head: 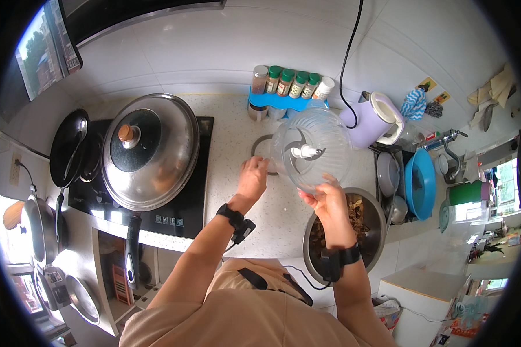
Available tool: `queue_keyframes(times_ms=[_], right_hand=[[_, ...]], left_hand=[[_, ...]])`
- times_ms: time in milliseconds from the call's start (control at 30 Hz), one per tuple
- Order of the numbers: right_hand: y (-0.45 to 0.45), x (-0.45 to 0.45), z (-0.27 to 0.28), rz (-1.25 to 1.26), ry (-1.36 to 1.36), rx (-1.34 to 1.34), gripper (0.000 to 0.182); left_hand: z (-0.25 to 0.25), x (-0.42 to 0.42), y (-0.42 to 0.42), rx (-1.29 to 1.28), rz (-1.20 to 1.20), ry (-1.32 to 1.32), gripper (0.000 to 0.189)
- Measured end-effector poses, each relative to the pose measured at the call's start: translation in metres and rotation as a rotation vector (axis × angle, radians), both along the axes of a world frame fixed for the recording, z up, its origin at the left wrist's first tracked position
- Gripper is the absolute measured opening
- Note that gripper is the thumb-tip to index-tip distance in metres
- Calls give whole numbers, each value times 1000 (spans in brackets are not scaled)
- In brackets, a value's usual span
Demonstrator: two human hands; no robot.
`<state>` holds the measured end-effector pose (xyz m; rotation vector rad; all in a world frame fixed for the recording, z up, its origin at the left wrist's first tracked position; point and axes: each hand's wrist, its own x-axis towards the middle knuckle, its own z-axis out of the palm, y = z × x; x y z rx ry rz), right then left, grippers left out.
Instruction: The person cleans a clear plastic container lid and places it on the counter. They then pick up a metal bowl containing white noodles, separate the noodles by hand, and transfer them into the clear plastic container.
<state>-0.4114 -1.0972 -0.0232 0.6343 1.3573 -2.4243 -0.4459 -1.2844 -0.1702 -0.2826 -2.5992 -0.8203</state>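
My right hand (328,197) grips the rim of a clear ribbed chopper bowl (338,143), holding it tilted above the counter. Inside the bowl, curved metal blades (297,139) sit around a white plastic hub (306,151). My left hand (252,173) is bent over the counter beside a grey ring (257,146), its fingertips close to the bowl's base. Whether those fingers pinch the ring or only touch it is hidden. Below my right wrist stands a steel basin (378,243) holding brown, dried-looking pieces (357,217).
Left of my hands, a large lidded pan (178,130) covers much of the black cooktop (169,225). Spice jars (287,82) stand on a blue rack (282,103) against the wall. Rightward are a lilac electric kettle (364,123), a hanging black cord (347,52) and a blue basin (425,186).
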Motion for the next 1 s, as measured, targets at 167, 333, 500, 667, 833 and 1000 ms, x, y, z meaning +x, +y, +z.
queue_keyframes(times_ms=[167, 333, 500, 667, 833, 1000], right_hand=[[-12, -34, -34, 83, -36, 48, 25], [-30, -59, -55, 142, -141, 95, 25], [-38, -70, -71, 146, -206, 106, 38], [-36, -72, -74, 179, -184, 111, 41], [-34, -68, -75, 191, -136, 118, 42], [-31, -65, -81, 238, -179, 133, 40]], left_hand=[[20, 10, -17, 374, 112, -210, 29], [27, 12, -25, 602, 124, -294, 31], [20, 10, -25, 597, 150, -334, 35], [29, 9, -21, 653, 162, -413, 36], [32, 10, -20, 665, 162, -441, 36], [26, 15, -20, 667, 157, -472, 39]])
